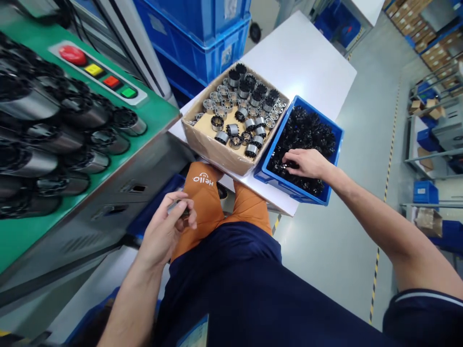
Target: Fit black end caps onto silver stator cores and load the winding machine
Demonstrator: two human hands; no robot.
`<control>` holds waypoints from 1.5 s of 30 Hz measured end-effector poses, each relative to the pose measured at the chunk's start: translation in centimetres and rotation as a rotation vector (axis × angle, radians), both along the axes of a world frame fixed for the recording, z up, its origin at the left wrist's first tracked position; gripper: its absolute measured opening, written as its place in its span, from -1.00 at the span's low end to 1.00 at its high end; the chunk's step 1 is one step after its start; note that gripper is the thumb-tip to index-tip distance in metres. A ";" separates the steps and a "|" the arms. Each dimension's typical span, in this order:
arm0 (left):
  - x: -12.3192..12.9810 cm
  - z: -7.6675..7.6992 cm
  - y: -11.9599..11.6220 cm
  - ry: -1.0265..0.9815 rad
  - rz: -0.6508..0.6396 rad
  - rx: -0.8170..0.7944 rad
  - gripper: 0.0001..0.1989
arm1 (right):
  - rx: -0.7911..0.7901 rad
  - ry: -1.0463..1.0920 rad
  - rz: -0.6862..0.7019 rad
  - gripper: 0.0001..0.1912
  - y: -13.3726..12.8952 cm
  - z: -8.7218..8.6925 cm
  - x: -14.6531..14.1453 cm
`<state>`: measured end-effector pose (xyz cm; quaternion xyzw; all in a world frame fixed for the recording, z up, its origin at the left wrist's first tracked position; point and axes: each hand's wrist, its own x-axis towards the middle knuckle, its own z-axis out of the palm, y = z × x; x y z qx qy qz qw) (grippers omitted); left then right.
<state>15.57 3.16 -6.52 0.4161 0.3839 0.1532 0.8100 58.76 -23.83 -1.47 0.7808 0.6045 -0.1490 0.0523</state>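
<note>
My left hand [172, 219] is closed around a short metal ring-shaped core [177, 206], held above my left thigh; the fingers hide much of it. My right hand [306, 163] reaches into a blue bin [265, 169] of small black plastic parts [307, 127]. Its thumb and forefinger close on a black plastic part [285, 166] near the bin's left side, mostly covered by the fingers. Left of the bin, a cardboard box [217, 153] contains several metal cores [233, 129], some with black toothed ends, standing or lying on a cardboard sheet.
On the left, a green-topped machine bench [159, 118] carries rows of steel cores with black ends [104, 140] and a button panel [97, 72]. Stacked blue crates [202, 53] stand behind the cardboard box. The white table [307, 58] extends away; shelving [430, 144] lies far right.
</note>
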 end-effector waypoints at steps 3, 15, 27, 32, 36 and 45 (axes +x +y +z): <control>-0.7 -0.2 -0.4 0.057 0.032 -0.034 -0.21 | 0.067 0.006 -0.064 -0.74 0.1 -0.4 0.8; 0.0 -1.1 -2.1 0.119 0.078 -0.113 -0.12 | 0.388 0.144 -0.462 -0.76 -0.8 -1.5 6.4; 1.8 0.7 -3.2 -0.066 -0.150 -0.035 -0.29 | 0.780 0.367 -0.637 -0.48 -0.3 1.8 3.1; 2.9 3.2 -5.3 -0.189 -0.063 0.044 -0.40 | 0.967 0.600 -0.502 -0.42 4.7 1.3 -9.9; 2.4 6.2 -6.9 -0.271 0.029 0.196 -0.58 | 1.209 1.019 -0.277 -0.65 10.1 1.6 -22.0; -0.9 11.2 -8.2 -0.316 0.203 0.429 -0.63 | 1.029 1.306 -0.071 -0.62 12.6 4.7 -27.0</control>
